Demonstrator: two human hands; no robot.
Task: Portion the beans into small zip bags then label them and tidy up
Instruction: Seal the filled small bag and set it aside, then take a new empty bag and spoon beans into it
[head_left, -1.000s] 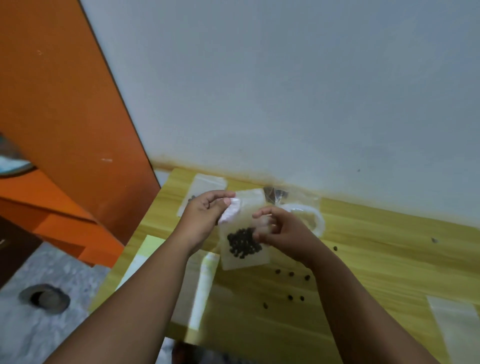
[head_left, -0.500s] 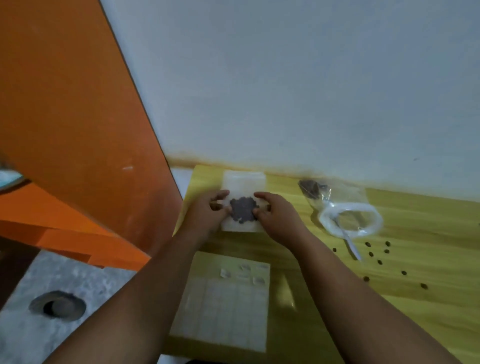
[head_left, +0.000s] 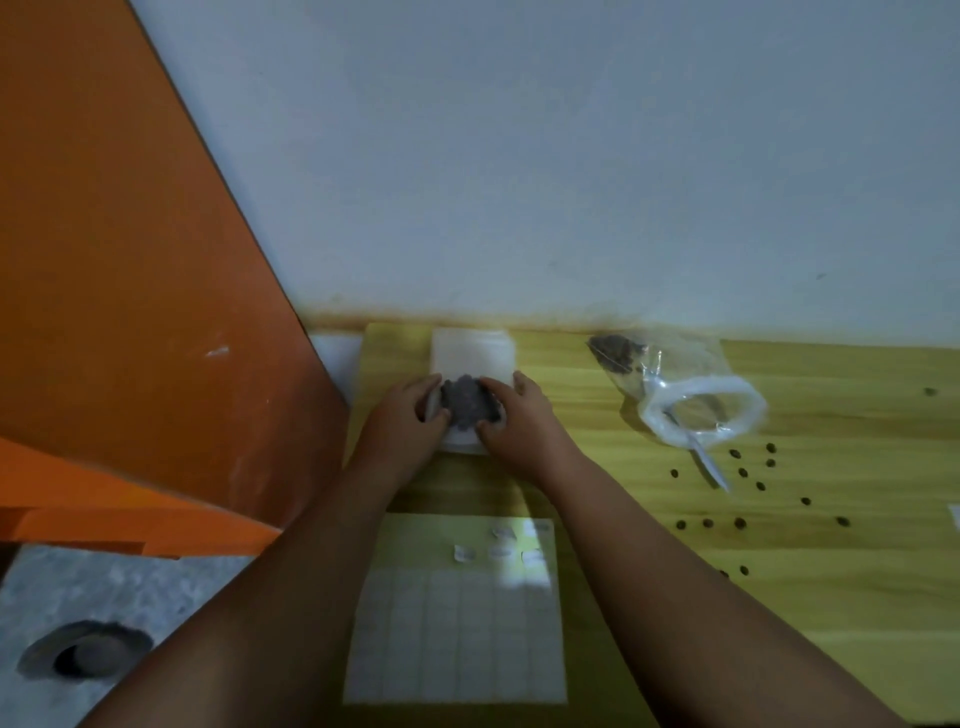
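- The small zip bag (head_left: 470, 413) sits at the centre of the frame, near the far left end of the yellow wooden table (head_left: 810, 613) and close to the wall. It is clear plastic, blurred here, with a dark grey clump of beans bunched in its middle.
- The left hand (head_left: 402, 431) grips the bag's left edge with curled fingers and thumb. The right hand (head_left: 519, 421) pinches its right edge the same way.
- The bag lies over a pale flat zip bag (head_left: 472, 351) that reaches toward the wall. I cannot tell if that is one bag or a stack.
- One larger clear plastic bag (head_left: 701, 400) lies right of centre, its mouth rolled open and dark beans in its far corner. One white spoon handle (head_left: 709, 465) sticks out of it toward the viewer.
- At least a dozen loose beans (head_left: 740, 523) are scattered on the table below and right of the larger bag.
- One white label sheet (head_left: 457, 639), ruled in a grid, lies in the lower centre between the forearms. About five small peeled bits (head_left: 463, 553) curl at its top.
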